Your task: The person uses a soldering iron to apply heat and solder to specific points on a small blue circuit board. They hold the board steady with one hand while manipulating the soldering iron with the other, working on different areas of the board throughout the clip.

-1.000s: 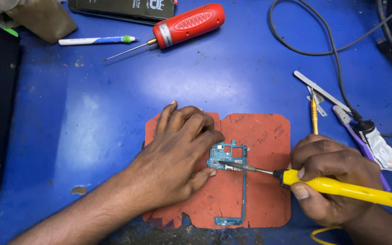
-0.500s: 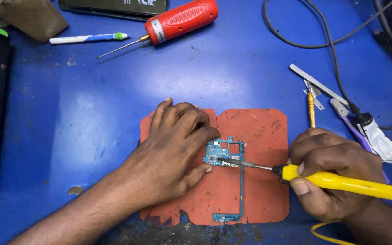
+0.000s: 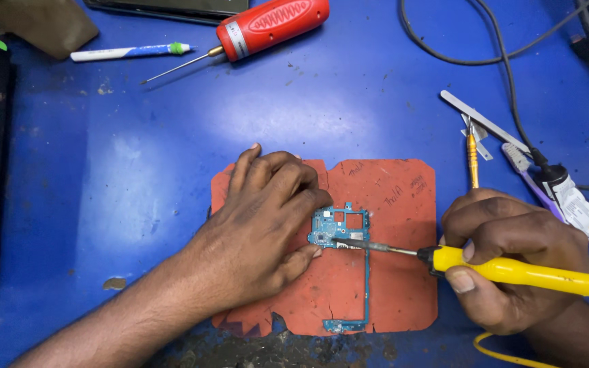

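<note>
Change: both hands had barely shifted since a moment earlier; the iron's tip stayed on the board.
Left hand (image 3: pixel 264 225): lay flat, fingers together, pinning the blue circuit board (image 3: pixel 343 233) by its left edge.
Right hand (image 3: pixel 512 255): was clamped round one yellow soldering iron (image 3: pixel 512 271), its tip touching the board's upper part.
Board: one, on the red mat (image 3: pixel 390 204), between the two hands.
Containers: one small tube (image 3: pixel 577 204) at the right; contents could not be seen.
Elsewhere: one red screwdriver (image 3: pixel 267 27), one pen (image 3: pixel 131 51), on the blue table (image 3: pixel 103 170).
</note>
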